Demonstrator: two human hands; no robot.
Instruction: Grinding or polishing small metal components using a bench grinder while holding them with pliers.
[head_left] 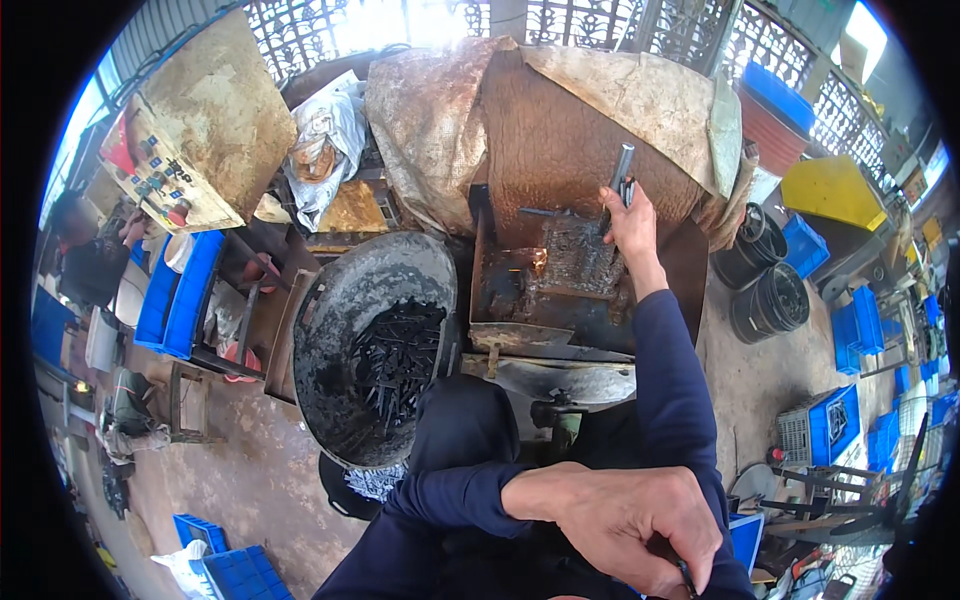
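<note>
Metal rods rise from the right hand near glowing orange fire.

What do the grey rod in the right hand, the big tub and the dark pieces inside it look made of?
Grey rod in the right hand: likely steel, smooth; it glints.
Big tub: probably metal, matte; its blotchy grey wall leaves doubt.
Dark pieces: perhaps blackened metal, dull; slim, straight shapes.

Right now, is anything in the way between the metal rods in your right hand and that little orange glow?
Only part of the rough, crusty block lies between the grey metal rods in the right hand and the orange glow at its left edge. I see nothing else between them, but can't tell the block's height.
</note>
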